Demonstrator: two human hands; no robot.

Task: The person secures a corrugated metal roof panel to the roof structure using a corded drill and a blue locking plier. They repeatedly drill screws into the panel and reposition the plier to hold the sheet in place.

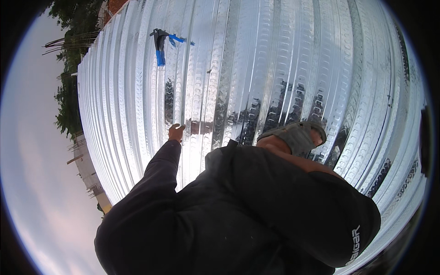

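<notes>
My left hand reaches forward over the ribbed, shiny metal sheet. Its thumb and fingers are apart, and I see nothing held between them. It appears to rest on the sheet beside a raised rib. Farther ahead, a hand riveter with a black body and blue grips lies on the ribs, its handles spread. My right hand is out of view.
My foot in a grey sandal stands on the sheet to the right, below my bent knee. Beyond the sheet's left edge are trees, protruding rebar and a pale wall. Open sky lies farther left.
</notes>
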